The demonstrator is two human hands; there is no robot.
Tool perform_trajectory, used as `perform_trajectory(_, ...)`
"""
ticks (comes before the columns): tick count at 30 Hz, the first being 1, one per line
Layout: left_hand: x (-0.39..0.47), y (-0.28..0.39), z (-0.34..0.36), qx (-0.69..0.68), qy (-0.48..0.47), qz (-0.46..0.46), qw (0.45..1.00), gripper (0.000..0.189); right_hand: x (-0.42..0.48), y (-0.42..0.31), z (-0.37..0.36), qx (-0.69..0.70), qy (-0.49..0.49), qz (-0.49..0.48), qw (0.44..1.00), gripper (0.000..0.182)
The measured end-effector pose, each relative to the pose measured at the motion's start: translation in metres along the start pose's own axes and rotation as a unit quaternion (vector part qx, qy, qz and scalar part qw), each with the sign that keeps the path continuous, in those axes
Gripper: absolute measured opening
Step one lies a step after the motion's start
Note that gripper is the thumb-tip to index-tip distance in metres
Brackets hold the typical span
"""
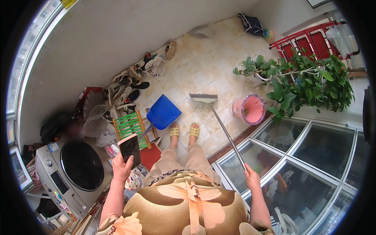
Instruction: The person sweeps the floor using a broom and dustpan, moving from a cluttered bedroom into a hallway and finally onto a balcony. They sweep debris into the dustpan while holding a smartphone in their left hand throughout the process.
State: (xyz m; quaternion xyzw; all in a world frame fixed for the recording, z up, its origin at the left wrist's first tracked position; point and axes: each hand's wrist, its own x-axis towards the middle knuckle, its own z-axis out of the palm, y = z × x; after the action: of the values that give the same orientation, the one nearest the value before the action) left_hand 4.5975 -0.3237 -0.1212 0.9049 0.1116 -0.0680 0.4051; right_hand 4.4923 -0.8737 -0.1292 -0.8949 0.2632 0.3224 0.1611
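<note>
My left hand (122, 167) grips a smartphone (130, 148) in a pink case, thumb across its dark screen. Behind the phone runs the grey handle of a blue dustpan (164, 111); its upper end is hidden, so I cannot tell whether the same hand holds it. My right hand (252, 175) is closed around the metal handle of a broom (227, 133). On the tiled floor (194, 70), ahead of my feet, rests the broom's bristled head (203, 97). Some dark debris (200, 108) is scattered just below the bristles.
A pink waste bin (255, 110) stands right of the broom, near leafy potted plants (311, 82). Left are a folding stool (130, 126) with green straps, several shoes (126, 85) along the wall, and a washing machine (73, 176). Sliding glass doors (293, 155) border the right side.
</note>
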Motion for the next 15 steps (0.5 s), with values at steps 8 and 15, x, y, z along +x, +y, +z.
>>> perform_trajectory(8,0.045,0.035,0.022,0.081,-0.145,0.072,0.984,0.035,0.08,0.002,0.059,0.275,0.027,0.066,0.959,0.041)
perform_trajectory(15,0.1,0.057,0.081,0.127,-0.224,0.169,0.951,0.047,0.068,-0.021,0.059,0.444,-0.095,0.247,0.856,0.045)
